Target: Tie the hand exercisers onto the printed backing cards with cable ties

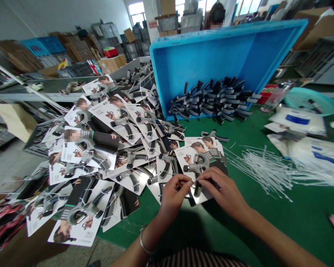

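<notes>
While both hands meet just below the middle of the frame, the hand gripper [197, 167] they work on lies on a printed backing card [204, 155] on the green table [267, 218], its coiled spring end toward the upper part of the picture and its two grey-and-black handles running down toward the person, so the long axis goes roughly from top to bottom with a slight lean to the left. The card shows a photo of a person squeezing such a gripper; any lettering on it is too small to read. The left hand [174, 194] comes up from the lower centre, a bangle on the wrist, fingers curled with thumb and forefinger pinched together at the card's lower edge. The right hand [225, 191] reaches in from the lower right, palm down, its fingertips pinched against those of the left; what thin thing they nip cannot be made out. To the left spreads a heap of carded grippers [100, 148]. Behind, a tilted blue crate [200, 55] holds loose grippers [214, 100]. White cable ties [264, 167] lie scattered right of the hands.
</notes>
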Demonstrator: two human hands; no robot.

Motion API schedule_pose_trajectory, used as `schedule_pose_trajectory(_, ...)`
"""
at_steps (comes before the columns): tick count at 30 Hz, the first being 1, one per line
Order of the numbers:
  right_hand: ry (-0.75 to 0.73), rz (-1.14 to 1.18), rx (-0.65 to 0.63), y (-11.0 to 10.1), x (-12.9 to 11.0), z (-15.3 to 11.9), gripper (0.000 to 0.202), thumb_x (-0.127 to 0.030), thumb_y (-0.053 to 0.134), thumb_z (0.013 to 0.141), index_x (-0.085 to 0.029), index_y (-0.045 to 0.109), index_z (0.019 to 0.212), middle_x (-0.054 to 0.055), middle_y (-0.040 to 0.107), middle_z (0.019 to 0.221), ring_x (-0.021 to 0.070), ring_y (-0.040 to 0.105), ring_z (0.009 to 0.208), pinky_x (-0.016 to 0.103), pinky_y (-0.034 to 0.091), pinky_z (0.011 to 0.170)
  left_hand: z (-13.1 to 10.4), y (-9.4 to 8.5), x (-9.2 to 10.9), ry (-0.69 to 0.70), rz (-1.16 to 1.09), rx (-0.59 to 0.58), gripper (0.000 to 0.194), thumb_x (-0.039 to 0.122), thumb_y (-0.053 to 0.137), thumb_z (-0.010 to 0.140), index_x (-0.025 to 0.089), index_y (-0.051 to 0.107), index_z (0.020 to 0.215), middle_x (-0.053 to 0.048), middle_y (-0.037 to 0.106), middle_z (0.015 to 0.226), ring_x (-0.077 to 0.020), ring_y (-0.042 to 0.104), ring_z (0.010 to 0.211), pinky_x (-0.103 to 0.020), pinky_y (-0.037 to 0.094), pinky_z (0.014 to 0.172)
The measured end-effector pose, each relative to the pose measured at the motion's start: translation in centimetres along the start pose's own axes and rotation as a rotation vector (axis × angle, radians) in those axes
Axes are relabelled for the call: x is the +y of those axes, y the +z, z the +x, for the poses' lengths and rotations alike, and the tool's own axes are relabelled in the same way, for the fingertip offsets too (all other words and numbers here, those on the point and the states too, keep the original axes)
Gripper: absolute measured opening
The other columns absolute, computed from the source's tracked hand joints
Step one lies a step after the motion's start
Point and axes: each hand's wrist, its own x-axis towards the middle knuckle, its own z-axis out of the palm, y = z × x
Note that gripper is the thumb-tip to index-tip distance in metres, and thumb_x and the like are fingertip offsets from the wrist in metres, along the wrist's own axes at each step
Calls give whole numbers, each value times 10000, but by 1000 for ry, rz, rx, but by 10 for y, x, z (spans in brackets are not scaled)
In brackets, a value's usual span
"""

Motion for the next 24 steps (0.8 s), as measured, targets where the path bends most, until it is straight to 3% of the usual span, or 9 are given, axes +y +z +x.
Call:
schedule_pose_trajectory(6,-73,-121,15,2,3,-2,74,-222,569,965,-216,643,966,45,683,912,227,557,906,411,417,861,0,2,-1,-15,6,-1,174,325,697,837,169,658,902,-10,652,763,-125,596,690,-235,488,657)
schedule_pose_trajectory(17,-101,-137,-15,3,5,0,87,-212,545,976,-200,631,977,51,669,909,218,542,883,409,398,857,-1,3,-1,-4,15,-3,159,322,675,858,174,658,916,-5,647,770,-127,587,699,-236,478,669)
schedule_pose_trajectory(24,-108,-129,-1,5,1,1,84,-206,545,974,-210,628,963,49,669,906,219,540,883,406,415,848,-2,2,-2,70,143,-25,149,320,638,889,183,664,939,-26,667,826,-146,599,743,-245,468,683)
